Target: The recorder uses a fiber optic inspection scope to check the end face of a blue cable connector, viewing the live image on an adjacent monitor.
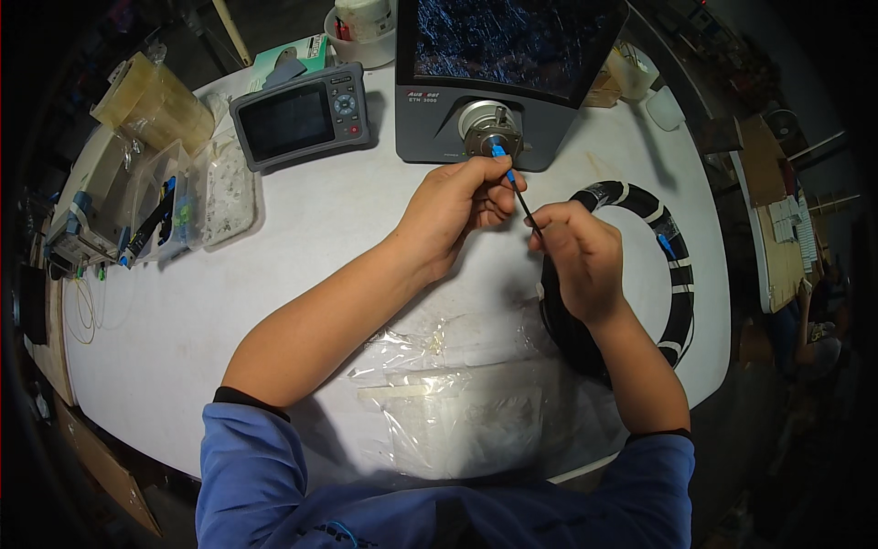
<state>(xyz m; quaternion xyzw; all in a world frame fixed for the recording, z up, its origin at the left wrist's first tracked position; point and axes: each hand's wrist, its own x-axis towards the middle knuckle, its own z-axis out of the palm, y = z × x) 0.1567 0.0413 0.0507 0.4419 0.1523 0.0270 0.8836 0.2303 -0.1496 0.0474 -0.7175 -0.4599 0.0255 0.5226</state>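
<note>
My left hand (448,215) pinches a blue fibre-optic connector (498,151) between thumb and fingers. Its tip meets the round metal port (490,130) on the front of a grey inspection machine (430,123); whether it is fully seated I cannot tell. From the connector a thin black cable (520,194) slants down to my right hand (583,261), whose fingers are closed on it. Beside and partly behind my right hand lies a coil of black cable (679,279) bound with pale ties. A second blue connector (665,244) rests on that coil.
The machine's screen (508,46) shows a speckled bluish picture. A grey handheld tester (297,123) stands left of it. Farther left are a clear plastic box (169,215) with small parts and a large tape roll (151,101). Clear plastic bags (457,407) lie before me on the white table (302,238).
</note>
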